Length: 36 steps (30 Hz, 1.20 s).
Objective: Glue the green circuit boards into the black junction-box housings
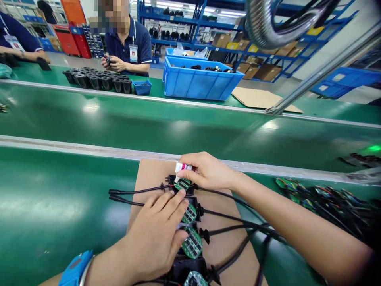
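Note:
My right hand [205, 171] is closed round a small white squeeze bottle [182, 167] with a pink band. Its tip points down at the farthest green circuit board [182, 183], and I cannot tell whether it touches. My left hand [157, 226] lies flat with fingers stretched out over the row. Its fingertips are at the edge of that farthest board, and its thumb rests by another circuit board [192, 243]. Several boards sit in black housings with black cables, lined up on a brown cardboard sheet [220, 234]. The left hand partly hides the housings.
More boards with cables [327, 206] are piled on the green bench at the right. Across the conveyor [143, 123], a person [127, 47] handles a small part beside black housings [98, 79] and a large blue bin [199, 81]. A metal post [315, 75] rises at the right.

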Motion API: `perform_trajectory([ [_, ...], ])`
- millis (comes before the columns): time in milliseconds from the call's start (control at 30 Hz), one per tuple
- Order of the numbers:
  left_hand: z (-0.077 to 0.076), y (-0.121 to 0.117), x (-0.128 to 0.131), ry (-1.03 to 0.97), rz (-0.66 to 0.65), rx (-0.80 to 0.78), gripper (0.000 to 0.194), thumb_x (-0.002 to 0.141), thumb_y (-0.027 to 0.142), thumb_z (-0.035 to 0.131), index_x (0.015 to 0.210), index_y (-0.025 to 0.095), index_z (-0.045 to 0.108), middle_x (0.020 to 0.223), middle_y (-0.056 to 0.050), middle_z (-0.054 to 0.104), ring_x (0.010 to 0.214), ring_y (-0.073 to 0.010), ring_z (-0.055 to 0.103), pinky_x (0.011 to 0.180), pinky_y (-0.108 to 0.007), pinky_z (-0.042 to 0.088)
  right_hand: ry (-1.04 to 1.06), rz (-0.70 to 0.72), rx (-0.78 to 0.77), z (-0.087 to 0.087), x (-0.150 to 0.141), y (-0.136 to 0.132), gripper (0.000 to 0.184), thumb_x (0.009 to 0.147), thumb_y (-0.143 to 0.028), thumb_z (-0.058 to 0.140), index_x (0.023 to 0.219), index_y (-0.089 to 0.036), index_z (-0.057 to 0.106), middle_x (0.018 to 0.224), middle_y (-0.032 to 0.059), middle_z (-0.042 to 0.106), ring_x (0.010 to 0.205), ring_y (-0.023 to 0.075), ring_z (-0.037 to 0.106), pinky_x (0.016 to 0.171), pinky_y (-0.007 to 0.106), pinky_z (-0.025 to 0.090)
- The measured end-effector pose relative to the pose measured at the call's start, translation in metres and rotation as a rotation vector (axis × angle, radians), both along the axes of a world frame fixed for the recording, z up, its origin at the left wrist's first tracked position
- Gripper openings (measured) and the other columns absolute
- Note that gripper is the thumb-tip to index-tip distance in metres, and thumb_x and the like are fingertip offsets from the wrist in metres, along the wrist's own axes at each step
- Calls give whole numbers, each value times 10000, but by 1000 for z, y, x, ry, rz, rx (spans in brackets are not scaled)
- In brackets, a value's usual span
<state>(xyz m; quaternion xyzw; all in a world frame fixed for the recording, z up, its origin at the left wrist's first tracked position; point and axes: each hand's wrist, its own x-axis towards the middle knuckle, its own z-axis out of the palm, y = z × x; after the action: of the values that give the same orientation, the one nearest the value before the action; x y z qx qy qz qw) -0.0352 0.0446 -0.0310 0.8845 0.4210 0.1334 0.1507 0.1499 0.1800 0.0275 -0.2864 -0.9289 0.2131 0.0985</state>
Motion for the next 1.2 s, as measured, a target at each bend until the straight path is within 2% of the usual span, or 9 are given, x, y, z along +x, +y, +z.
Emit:
perform_trajectory([
  [467, -2, -1, -1, 25, -11, 30, 514, 995, 408, 317, 1462, 193, 316, 1559, -24, 247, 1359, -263, 333, 1049, -438, 327, -95, 54, 26, 4, -7, 1, 268, 929, -337, 462, 799, -151, 605, 746, 45, 617, 661, 149, 544, 594, 249, 327],
  [1033, -4, 0, -1, 40, -7, 72, 500, 988, 406, 345, 1438, 188, 365, 1529, -30, 325, 1341, -255, 354, 1043, -426, 324, -66, 85, 26, 12, 15, -14, 274, 952, -348, 447, 823, -160, 600, 744, 28, 596, 656, 141, 522, 591, 253, 331],
  [1200, -4, 0, 0, 50, -10, 96, 502, 983, 402, 357, 1431, 175, 375, 1528, -35, 328, 1332, -259, 361, 1038, -432, 325, -75, 38, 42, 13, 21, -11, 289, 945, -362, 447, 826, -162, 620, 747, 35, 611, 647, 146, 536, 583, 258, 336],
])
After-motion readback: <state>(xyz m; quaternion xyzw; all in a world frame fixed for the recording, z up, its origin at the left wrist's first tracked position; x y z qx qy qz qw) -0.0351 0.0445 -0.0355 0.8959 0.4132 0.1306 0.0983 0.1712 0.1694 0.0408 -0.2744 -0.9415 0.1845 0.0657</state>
